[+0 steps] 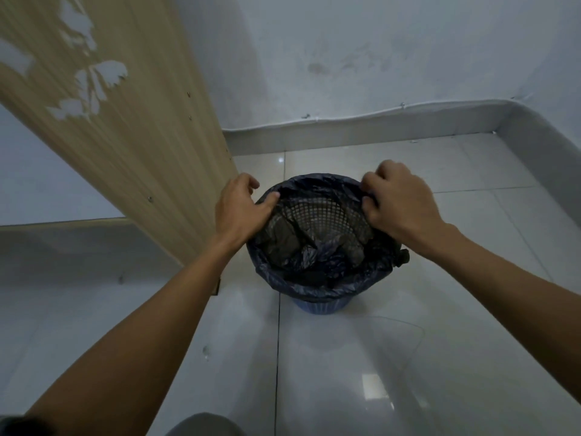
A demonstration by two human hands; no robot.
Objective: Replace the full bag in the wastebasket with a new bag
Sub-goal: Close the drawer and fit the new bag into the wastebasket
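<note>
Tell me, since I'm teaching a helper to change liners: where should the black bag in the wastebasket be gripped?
Probably grip the black bag by its edge folded over the wastebasket rim, coming from above at opposite sides, as the left hand and right hand do. That cuff is the only loose, pinchable part; the rest sags inside the mesh.

Wastebasket (317, 305) on floor (408, 357), bag (314, 278) in it, wooden panel (125, 136) left, wall (377, 58) behind

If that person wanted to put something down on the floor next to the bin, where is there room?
The widest bare floor lies in front of the bin, toward the person. More lies right of it, up to the skirting. A narrow strip runs behind it to the wall. The left is tight: the wooden panel stands close, and both hands, left and right, crowd the rim.
</note>
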